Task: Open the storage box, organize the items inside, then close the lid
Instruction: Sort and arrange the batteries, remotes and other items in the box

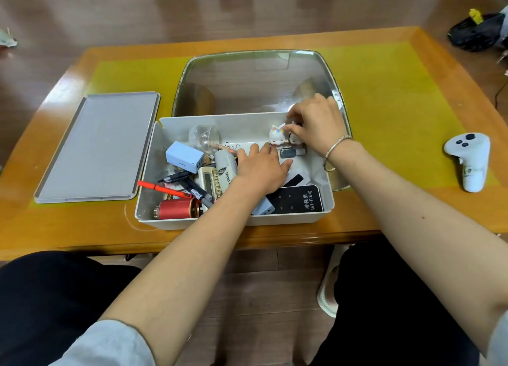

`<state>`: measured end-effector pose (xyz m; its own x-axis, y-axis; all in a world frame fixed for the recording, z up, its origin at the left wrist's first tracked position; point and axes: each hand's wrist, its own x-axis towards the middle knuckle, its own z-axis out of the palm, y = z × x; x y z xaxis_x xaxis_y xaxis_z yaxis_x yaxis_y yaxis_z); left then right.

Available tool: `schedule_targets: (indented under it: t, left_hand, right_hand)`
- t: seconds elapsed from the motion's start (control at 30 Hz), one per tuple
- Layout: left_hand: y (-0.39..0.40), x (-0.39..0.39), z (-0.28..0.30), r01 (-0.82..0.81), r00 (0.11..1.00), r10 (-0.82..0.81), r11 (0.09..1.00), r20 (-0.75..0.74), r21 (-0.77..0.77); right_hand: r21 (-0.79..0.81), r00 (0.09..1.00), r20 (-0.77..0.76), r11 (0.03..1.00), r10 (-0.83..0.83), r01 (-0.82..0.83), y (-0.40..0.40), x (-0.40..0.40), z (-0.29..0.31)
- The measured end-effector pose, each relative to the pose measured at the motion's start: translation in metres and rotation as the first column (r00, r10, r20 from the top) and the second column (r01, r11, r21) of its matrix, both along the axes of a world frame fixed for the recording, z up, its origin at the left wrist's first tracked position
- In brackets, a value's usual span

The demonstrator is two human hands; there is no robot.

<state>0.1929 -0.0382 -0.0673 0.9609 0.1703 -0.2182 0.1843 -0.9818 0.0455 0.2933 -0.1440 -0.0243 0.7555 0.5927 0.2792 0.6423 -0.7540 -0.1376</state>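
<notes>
We found the storage box (154,156) open on the worktop (384,96), its clear lid (253,82) tipped back behind it. The right hand (316,126) had its grip pinching a small white rabbit figurine (276,134) at the far right corner of the box; the left hand (261,167) lay flat with fingers spread, resting on the clutter just near-left of that grip. We judged the figurine light, rigid, smooth and possibly breakable, best taken around its body rather than its ears. Left of the grip lay a clear cup (204,137), a blue charger (184,156), an orange pen (159,188) and a red cylinder (177,209), tangled closely enough to snag anything dragged across. A black card (299,200) sat nearer us. Outside the box, a grey tray (99,148) lay far left and a white controller (470,159) far right.
</notes>
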Motion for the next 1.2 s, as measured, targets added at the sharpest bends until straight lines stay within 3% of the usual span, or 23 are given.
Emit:
schedule_targets:
  t: [0.27, 1.2]
  left_hand:
    - [-0.004, -0.003, 0.005, 0.014, 1.000, -0.014, 1.000, 0.004, 0.028]
    - [-0.013, -0.006, 0.001, 0.116, 0.993, -0.116, 0.993, -0.035, 0.009]
  right_hand:
    - [0.133, 0.996, -0.013, 0.987, -0.091, 0.092, -0.028, -0.007, -0.001]
    - [0.147, 0.991, -0.055, 0.980, -0.126, 0.132, -0.030, -0.020, -0.017]
